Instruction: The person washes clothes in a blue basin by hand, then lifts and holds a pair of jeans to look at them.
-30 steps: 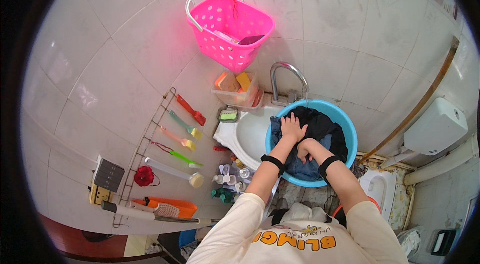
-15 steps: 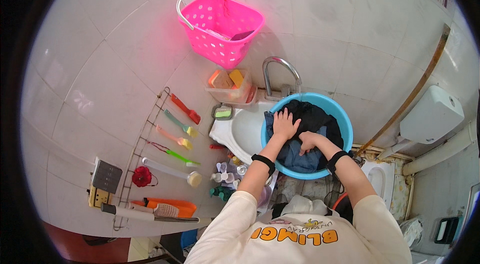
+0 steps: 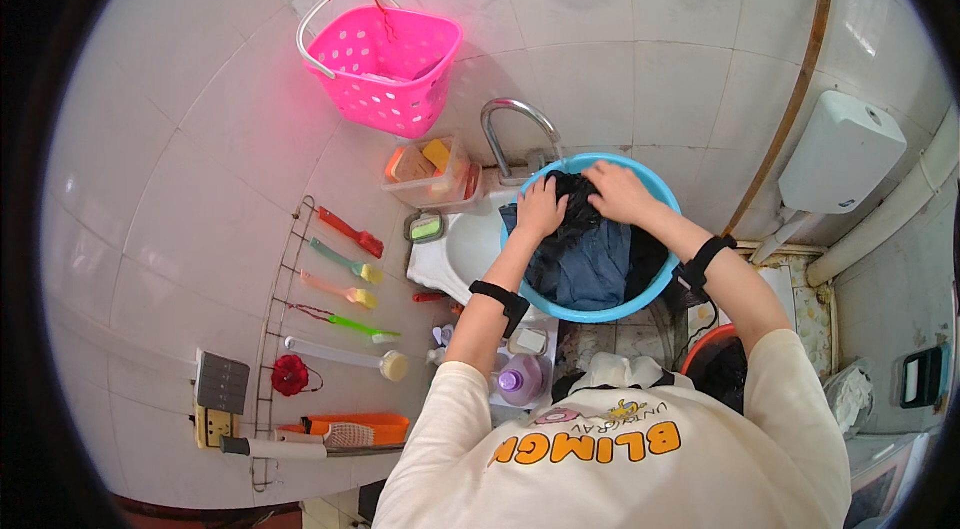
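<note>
A light-blue basin [image 3: 598,316] stands tilted at the sink, holding wet-looking dark clothes. Toward its far side, a bunched black garment [image 3: 577,207] lies between my two hands. My left hand [image 3: 541,208] has its fingers curled over the left side of that bunch. From the right, my right hand [image 3: 617,192] grips the other side, its fingertips partly sunk in the fabric. A dark blue garment [image 3: 594,267] is spread in the near part of the basin, below both hands.
Behind the basin rises a chrome faucet [image 3: 515,107] over the white sink [image 3: 470,244]. A pink basket [image 3: 390,79] hangs on the wall above a clear sponge box [image 3: 432,184]. Brushes hang on a wire rack [image 3: 275,329] at left. A purple-capped bottle [image 3: 520,381] stands near my left arm.
Both hands have shifted to the far side of the basin and bunched the black garment between them. More of the dark blue garment shows. The head view has turned somewhat.
</note>
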Demonstrator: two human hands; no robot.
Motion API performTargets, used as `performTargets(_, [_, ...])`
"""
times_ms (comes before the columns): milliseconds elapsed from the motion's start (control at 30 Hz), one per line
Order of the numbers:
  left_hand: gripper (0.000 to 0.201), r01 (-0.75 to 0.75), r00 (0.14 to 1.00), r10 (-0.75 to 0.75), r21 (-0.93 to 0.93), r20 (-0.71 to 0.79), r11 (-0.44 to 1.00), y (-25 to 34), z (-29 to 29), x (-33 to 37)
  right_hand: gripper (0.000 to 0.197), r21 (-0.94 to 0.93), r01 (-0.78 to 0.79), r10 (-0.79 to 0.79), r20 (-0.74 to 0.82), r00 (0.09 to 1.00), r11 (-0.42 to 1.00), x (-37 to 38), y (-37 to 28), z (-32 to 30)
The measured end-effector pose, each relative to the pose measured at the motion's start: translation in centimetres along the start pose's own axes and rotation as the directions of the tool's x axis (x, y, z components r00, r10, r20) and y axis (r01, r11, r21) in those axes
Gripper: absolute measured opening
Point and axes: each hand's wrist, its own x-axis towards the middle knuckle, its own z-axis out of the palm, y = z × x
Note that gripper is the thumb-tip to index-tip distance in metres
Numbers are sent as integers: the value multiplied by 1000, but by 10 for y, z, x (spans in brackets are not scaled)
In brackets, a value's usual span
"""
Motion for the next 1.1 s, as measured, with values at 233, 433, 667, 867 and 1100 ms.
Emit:
performTargets(233, [46,-178,965,167,-41,-204,983,16,-33,0,34,-81,-127,121,-81,989,989,-6,17,14])
performTargets(433, [22,-279,960,277,-187,-37,942,49,-47,-30,64,-344,-233,414,694,589,909,-38,24,17])
performTargets(667, [45,-351,789,450,-295,417,889,82,-4,-56,132,-486,31,408,764,500,873,-72,19,34])
performTargets(867, [95,-274,686,294,-138,665,952,94,8,-65,88,-399,-29,363,801,477,917,-80,34,45])
performTargets(1100, [86,-349,757,297,-24,582,937,98,7,-77,49,-170,-68,160,613,774,983,-102,43,40])
